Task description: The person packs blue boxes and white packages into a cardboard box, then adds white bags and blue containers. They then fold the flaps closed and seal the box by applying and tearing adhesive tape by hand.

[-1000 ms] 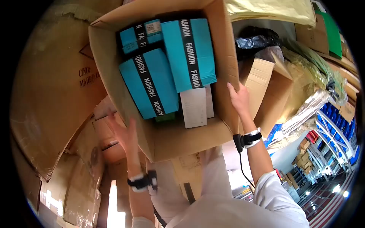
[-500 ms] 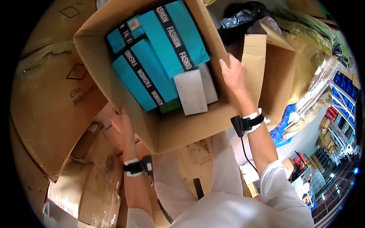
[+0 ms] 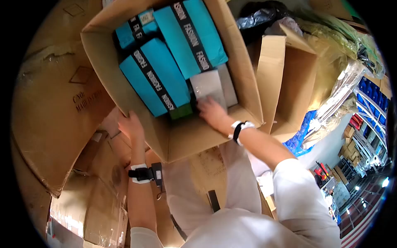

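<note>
The fingers of my right hand (image 3: 215, 115) lie bent over the near end of the white box (image 3: 208, 86); blur and shadow hide the tips, so I cannot tell whether they pinch it or merely press. That box is inside the carton (image 3: 198, 138), toward my body, side by side with the grey box (image 3: 226, 84). Its far end meets the big blue box (image 3: 192, 37), and I judge a hard pull could drag that one askew if they are wedged together. To the left is the long blue box (image 3: 155, 78), with something green (image 3: 180, 112) at its near end, where a stray knuckle could snag. The small blue box (image 3: 134, 33) sits in the far left corner.

My left hand (image 3: 131, 125) is at the carton's left edge, thumb on the cardboard; its other fingers are partly hidden, so I cannot say how firmly they hold. With my right hand inside, the carton could tip or twist if that hold is weak, and the loose contents could slide.

Farther out, the open carton (image 3: 291, 91) stands close by the right wall; a swing that way could knock it. The black bag (image 3: 264, 18) lies beyond, and the tall carton (image 3: 58, 111) rises at left.
</note>
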